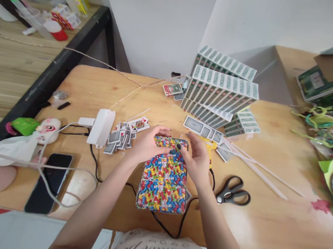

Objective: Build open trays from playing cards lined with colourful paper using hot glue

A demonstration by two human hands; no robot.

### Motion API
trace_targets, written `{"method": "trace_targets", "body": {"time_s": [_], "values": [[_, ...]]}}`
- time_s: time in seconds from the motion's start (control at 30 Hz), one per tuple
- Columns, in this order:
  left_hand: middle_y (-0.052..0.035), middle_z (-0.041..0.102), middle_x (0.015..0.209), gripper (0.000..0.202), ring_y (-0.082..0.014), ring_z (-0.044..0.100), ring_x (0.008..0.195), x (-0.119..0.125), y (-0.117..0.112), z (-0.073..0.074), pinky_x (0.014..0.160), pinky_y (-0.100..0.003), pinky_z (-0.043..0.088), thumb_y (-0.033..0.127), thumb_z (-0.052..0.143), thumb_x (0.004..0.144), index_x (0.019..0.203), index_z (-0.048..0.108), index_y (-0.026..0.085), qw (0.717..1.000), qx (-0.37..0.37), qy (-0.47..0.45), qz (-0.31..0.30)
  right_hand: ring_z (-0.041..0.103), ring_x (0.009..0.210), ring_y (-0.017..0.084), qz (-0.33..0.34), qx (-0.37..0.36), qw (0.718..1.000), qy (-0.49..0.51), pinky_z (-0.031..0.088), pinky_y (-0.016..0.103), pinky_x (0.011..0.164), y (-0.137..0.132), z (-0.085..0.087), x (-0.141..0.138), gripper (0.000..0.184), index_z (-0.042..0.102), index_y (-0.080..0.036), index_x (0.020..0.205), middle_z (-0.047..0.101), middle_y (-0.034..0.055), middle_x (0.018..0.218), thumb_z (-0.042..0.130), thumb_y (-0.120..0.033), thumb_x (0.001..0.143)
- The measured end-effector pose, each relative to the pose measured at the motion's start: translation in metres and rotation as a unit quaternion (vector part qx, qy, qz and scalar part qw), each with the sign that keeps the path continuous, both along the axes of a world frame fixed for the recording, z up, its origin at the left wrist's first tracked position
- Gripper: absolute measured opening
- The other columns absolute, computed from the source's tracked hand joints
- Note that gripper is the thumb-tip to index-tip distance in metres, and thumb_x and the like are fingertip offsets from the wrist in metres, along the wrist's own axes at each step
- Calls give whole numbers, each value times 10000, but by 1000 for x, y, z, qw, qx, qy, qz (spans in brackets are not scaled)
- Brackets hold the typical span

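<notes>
A flat panel covered in bright red, blue, yellow and green patterned paper [163, 177] lies on the wooden table [262, 220] in front of me. My left hand [147, 144] grips its far left corner, fingers curled over the top edge. My right hand [196, 160] rests on its upper right edge, fingers bent and pinching at a small dark spot on the panel near the top. A yellow glue gun [211, 148] lies just behind my right hand, mostly hidden by it.
Black scissors [232, 192] lie right of the panel. Loose playing cards [122, 137] and a white adapter [101, 127] sit to the left, a phone [48, 186] further left. Stacked card boxes [222, 92] stand behind. Clear sticks [262, 173] lie at the right. A black cable runs under the panel.
</notes>
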State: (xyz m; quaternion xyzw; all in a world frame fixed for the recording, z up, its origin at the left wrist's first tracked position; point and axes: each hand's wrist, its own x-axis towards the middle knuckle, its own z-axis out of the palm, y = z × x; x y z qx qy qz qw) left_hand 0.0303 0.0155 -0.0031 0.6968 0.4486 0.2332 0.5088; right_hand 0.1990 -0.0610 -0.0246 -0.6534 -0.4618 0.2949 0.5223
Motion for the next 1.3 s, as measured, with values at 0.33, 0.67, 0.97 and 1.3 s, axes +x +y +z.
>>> {"method": "trace_targets", "body": {"time_s": [0.33,0.67,0.97,1.3], "values": [[-2,695,1036,356,-197,631,962,-1,12,1,879,-343,471,276,742,653,1002,677,244,998,-24,28,-58,576,954,202,44,-70,965,248,468,371,862,0,-2,-13,314,549,-242,1002,596,40,1035,686,-311,728],[6,707,1015,381,-195,641,940,0,14,-1,874,-345,474,265,738,651,1028,684,255,996,-49,29,-62,548,816,154,43,-95,952,288,448,273,722,3,1,-16,257,555,-231,918,581,-4,922,688,-312,712],[-1,708,1035,353,-196,635,977,1,17,2,912,-361,463,262,717,673,1025,690,265,994,-35,36,-93,517,716,131,65,-123,946,294,419,244,632,6,3,-14,252,566,-237,908,583,-22,853,683,-333,708],[8,720,968,279,-181,643,913,6,16,2,880,-350,475,170,706,651,917,718,250,997,-49,24,-63,476,617,106,33,-120,950,287,377,230,564,6,0,-15,231,586,-222,854,549,-34,738,697,-336,686]]}}
